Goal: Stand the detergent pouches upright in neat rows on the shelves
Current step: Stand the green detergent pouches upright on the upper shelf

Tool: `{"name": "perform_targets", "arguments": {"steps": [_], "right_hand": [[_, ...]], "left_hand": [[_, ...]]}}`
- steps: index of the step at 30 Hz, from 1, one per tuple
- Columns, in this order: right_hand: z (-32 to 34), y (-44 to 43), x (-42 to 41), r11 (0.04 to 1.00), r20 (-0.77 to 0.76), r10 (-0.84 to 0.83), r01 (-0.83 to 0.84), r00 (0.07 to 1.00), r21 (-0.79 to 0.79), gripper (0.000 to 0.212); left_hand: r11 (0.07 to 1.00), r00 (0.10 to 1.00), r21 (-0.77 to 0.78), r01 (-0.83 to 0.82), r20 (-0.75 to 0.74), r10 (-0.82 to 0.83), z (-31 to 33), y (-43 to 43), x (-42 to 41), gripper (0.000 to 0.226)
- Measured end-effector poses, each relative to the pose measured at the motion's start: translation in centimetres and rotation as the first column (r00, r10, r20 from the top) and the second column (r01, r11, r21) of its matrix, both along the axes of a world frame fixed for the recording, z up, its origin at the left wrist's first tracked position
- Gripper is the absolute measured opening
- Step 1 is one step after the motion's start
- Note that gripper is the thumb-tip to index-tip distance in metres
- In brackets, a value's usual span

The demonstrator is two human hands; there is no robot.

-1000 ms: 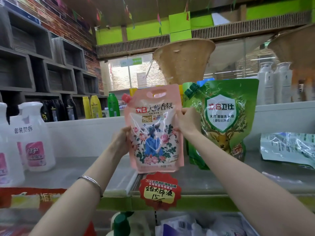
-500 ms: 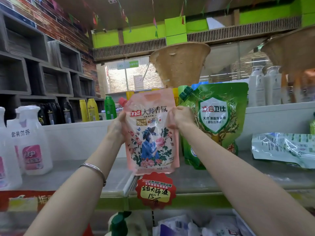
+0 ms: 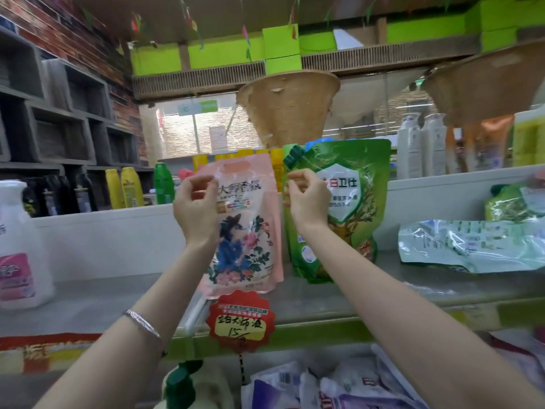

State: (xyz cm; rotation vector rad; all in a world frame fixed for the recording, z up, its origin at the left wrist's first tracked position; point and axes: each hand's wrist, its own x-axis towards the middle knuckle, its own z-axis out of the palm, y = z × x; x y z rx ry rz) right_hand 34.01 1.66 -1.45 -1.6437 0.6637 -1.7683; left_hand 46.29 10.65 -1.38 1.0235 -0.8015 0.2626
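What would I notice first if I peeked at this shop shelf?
The pink pouch with painted flowers stands in the middle of the shelf, right beside a bright green pouch. The person's left hand and right hand are raised in front of them. Just below, a red price tag hangs on the shelf's front edge.

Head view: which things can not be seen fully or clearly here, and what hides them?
All in the head view:
- Pink pouch: left edge hidden by the left hand; whether that hand pinches it is unclear.
- Green pouch: left part of the label hidden by the right hand; its grip is also unclear.
- Flat pouch, right: print lost in glare and blur.
- Bottom pouches: cut off by the lower edge.
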Motion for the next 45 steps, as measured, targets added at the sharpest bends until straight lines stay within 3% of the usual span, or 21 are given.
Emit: {"name": "perform_targets", "arguments": {"steps": [5, 10, 12, 14, 16, 19, 20, 23, 25, 27, 30, 32, 35, 38, 41, 43, 45], "right_hand": [[-0.7, -0.7, -4.6, 0.985, -0.057, -0.134, 0.127, 0.989, -0.113, 0.011], [-1.5, -3.5, -13.7, 0.952, -0.083, -0.301, 0.294, 0.95, -0.088, 0.007], [-1.6, -5.4, -18.0, 0.927, -0.106, -0.374, 0.371, 0.921, -0.043, 0.023], [-1.7, -7.6, -22.5, 0.911, -0.185, -0.404, 0.413, 0.896, 0.011, 0.034], [-1.8, -10.1, -26.8, 0.889, -0.303, -0.422, 0.456, 0.854, 0.048, 0.023], [-1.7, -13.6, -33.3, 0.825, -0.475, -0.474, 0.563, 0.741, 0.054, 0.013], [-1.8, -14.2, -34.2, 0.809, -0.518, -0.482, 0.586, 0.706, 0.047, 0.015], [-2.3, -16.3, -39.5, 0.735, -0.604, -0.537, 0.678, 0.589, 0.007, 0.017], [-2.9, -17.6, -42.2, 0.717, -0.639, -0.534, 0.697, 0.554, 0.006, 0.015], [-3.5, -18.6, -43.6, 0.724, -0.65, -0.532, 0.69, 0.543, -0.015, 0.014], [-3.8, -19.5, -43.5, 0.74, -0.66, -0.544, 0.667, 0.518, -0.087, 0.012], [-3.7, -20.0, -42.8, 0.763, -0.679, -0.526, 0.637, 0.512, -0.111, 0.013], [-3.4, -20.3, -41.4, 0.82, -0.718, -0.442, 0.566, 0.537, -0.082, 0.014], [-3.2, -20.5, -40.1, 0.903, -0.626, -0.326, 0.429, 0.708, 0.014, 0.015], [-2.9, -20.6, -38.9, 0.93, -0.453, -0.277, 0.356, 0.847, 0.097, 0.027], [-2.6, -20.3, -37.7, 0.932, -0.31, -0.262, 0.323, 0.914, 0.166, 0.042], [-1.9, -19.7, -36.3, 0.95, -0.1, -0.16, 0.181, 0.982, 0.253, 0.05]], "left_hand": [[0.963, 0.916, 0.13, 0.236, 0.301, -0.265, -0.9, -2.9, -10.3, 0.008], [0.852, 0.813, 0.183, 0.491, 0.257, -0.523, -1.8, -7.3, -18.8, 0.018], [0.787, 0.764, 0.211, 0.579, 0.197, -0.615, -2.1, -9.2, -21.9, 0.022], [0.731, 0.718, 0.256, 0.633, 0.158, -0.677, -2.3, -11.3, -25.2, 0.026], [0.689, 0.689, 0.345, 0.637, 0.148, -0.71, -2.3, -13.8, -28.4, 0.029], [0.603, 0.645, 0.599, 0.527, 0.181, -0.743, -2.2, -17.6, -33.6, 0.009], [0.549, 0.616, 0.704, 0.45, 0.201, -0.762, -1.9, -18.0, -34.0, 0.019], [0.279, 0.371, 0.957, 0.077, 0.232, -0.899, -1.9, -19.3, -37.3, 0.085], [0.208, 0.247, 0.941, -0.266, 0.275, -0.929, -2.3, -19.7, -38.6, 0.115], [0.273, 0.182, 0.829, -0.488, 0.402, -0.897, -3.0, -20.1, -39.1, 0.129], [0.318, 0.221, 0.854, -0.411, 0.432, -0.874, -3.4, -20.3, -38.6, 0.121], [0.399, 0.249, 0.857, -0.325, 0.484, -0.839, -3.5, -20.0, -38.1, 0.099], [0.595, 0.27, 0.7, -0.395, 0.707, -0.654, -3.5, -19.0, -38.0, 0.047], [0.706, 0.406, 0.62, -0.343, 0.775, -0.484, -2.7, -18.5, -36.8, 0.015], [0.738, 0.615, 0.655, -0.163, 0.652, -0.444, -1.5, -18.3, -34.5, 0.016], [0.793, 0.686, 0.604, -0.081, 0.611, -0.395, -0.7, -18.1, -33.7, 0.009], [0.86, 0.749, 0.509, -0.044, 0.586, -0.309, 0.9, -18.0, -33.1, 0.016]]}}
